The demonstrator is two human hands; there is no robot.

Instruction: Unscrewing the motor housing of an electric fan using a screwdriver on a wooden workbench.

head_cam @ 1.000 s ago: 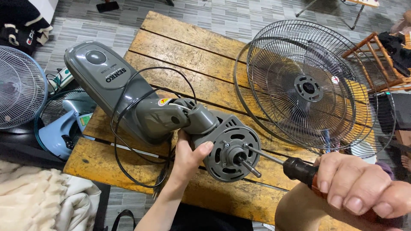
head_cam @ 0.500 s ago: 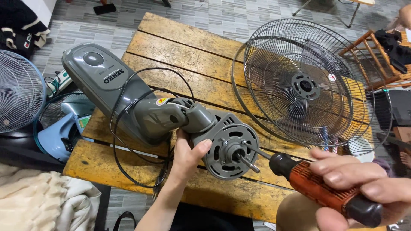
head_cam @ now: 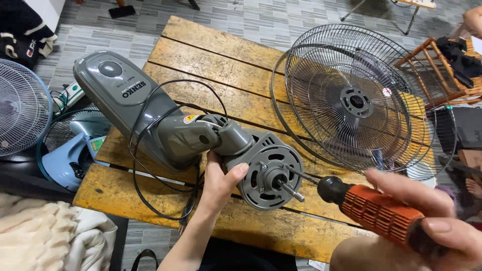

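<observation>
A grey fan body (head_cam: 150,115) lies on a yellow wooden pallet table (head_cam: 211,60), its round motor housing (head_cam: 268,175) facing me with the bare shaft sticking out. My left hand (head_cam: 218,180) grips the motor housing from its left side and underneath. My right hand (head_cam: 427,216) holds a screwdriver with an orange and black handle (head_cam: 374,211); its metal tip touches the front face of the motor housing. A black power cord (head_cam: 145,165) loops around the fan body.
Two wire fan guards (head_cam: 351,95) lie stacked on the right of the table. Left of the table stand another fan (head_cam: 20,105) and a light blue fan base (head_cam: 73,155). A cream blanket (head_cam: 45,236) lies bottom left. A wooden rack (head_cam: 442,65) stands at right.
My right hand has turned and slid back, showing more of the orange handle, while the screwdriver tip stays at the motor housing. My left hand keeps its grip.
</observation>
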